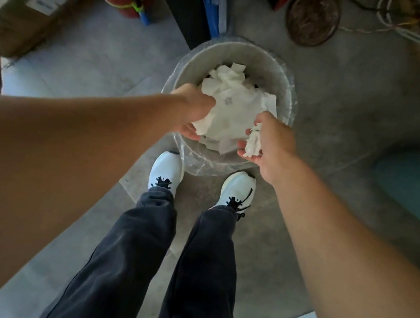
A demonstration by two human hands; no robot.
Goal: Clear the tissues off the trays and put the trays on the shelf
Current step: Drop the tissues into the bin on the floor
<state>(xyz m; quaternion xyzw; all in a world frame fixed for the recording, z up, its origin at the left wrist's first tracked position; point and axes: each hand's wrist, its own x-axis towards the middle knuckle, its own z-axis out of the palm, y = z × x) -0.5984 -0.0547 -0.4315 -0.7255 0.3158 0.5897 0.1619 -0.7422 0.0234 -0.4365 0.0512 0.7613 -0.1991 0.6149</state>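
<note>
— What do the hands hold?
— The left hand (192, 114) grips a big white wad of tissues (234, 108). The right hand (265, 142) squeezes a small twisted tissue (253, 145).
— Where are they?
— Right over the bin (279, 68), by the person's shoes (166, 170).
— What could go wrong?
— Letting go near the rim might drop some on the floor (346, 111).

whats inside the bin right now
The bin, lined with a clear bag, holds crumpled white tissues. Both hands hover over its near edge. The tissues hide whatever lies beneath them and the bin's bottom.
</note>
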